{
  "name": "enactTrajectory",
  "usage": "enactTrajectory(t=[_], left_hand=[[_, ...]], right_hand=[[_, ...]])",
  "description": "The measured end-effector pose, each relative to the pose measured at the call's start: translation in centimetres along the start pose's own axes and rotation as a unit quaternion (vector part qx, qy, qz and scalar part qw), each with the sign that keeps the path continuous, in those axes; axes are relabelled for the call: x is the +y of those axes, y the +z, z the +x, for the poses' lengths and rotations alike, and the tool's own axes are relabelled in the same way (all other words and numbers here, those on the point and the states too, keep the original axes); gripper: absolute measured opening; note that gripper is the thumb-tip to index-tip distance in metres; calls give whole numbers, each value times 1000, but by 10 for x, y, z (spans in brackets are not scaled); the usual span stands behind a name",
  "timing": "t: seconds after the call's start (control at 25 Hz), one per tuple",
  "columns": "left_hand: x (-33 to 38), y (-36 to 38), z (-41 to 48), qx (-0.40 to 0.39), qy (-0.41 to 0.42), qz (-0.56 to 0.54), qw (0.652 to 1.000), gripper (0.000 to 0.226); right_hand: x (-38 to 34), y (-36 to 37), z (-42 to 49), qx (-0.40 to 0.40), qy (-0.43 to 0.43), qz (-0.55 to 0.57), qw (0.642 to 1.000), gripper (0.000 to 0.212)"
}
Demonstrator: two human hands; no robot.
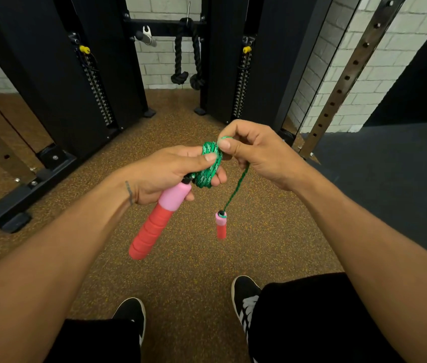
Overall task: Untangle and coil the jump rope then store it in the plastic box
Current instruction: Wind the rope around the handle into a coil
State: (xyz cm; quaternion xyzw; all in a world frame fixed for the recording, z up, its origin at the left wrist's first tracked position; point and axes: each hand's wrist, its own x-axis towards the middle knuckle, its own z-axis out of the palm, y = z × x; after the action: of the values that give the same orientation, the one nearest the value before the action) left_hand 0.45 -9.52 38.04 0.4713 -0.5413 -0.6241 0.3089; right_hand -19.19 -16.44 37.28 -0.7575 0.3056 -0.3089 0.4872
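Note:
A green braided jump rope (208, 165) is wound into a tight coil around the fingers of my left hand (166, 174). That hand also grips one pink-and-red handle (154, 226), which points down toward me. My right hand (257, 155) pinches the loose rope end at the top of the coil between thumb and forefinger. From it a short length of rope (237, 187) hangs down to the second pink-and-red handle (221, 225), which dangles free above the floor. No plastic box is in view.
I stand on a brown speckled rubber floor (181, 258). A black cable machine (97, 74) with weight stacks fills the area ahead, with a black rope attachment (187, 61) hanging at its middle. A perforated steel upright (338, 93) leans at right. My shoes (244, 297) are below.

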Motion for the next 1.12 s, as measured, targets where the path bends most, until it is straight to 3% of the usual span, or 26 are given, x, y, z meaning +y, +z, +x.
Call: enactTrajectory(t=[0.44, 0.68, 0.92, 1.12], left_hand=[[-1, -4, -5, -64, 11, -65, 996, 30], [-3, -3, -4, -86, 49, -124, 987, 42], [0, -9, -5, -46, 94, -190, 976, 47], [3, -15, -1, 36, 129, -278, 951, 44]], right_hand=[[11, 2, 7, -10, 33, 102, 994, 13], [20, 9, 10, -19, 91, 145, 985, 15], [25, 19, 7, -83, 180, 120, 973, 22], [20, 45, 9, -115, 177, 95, 973, 22]])
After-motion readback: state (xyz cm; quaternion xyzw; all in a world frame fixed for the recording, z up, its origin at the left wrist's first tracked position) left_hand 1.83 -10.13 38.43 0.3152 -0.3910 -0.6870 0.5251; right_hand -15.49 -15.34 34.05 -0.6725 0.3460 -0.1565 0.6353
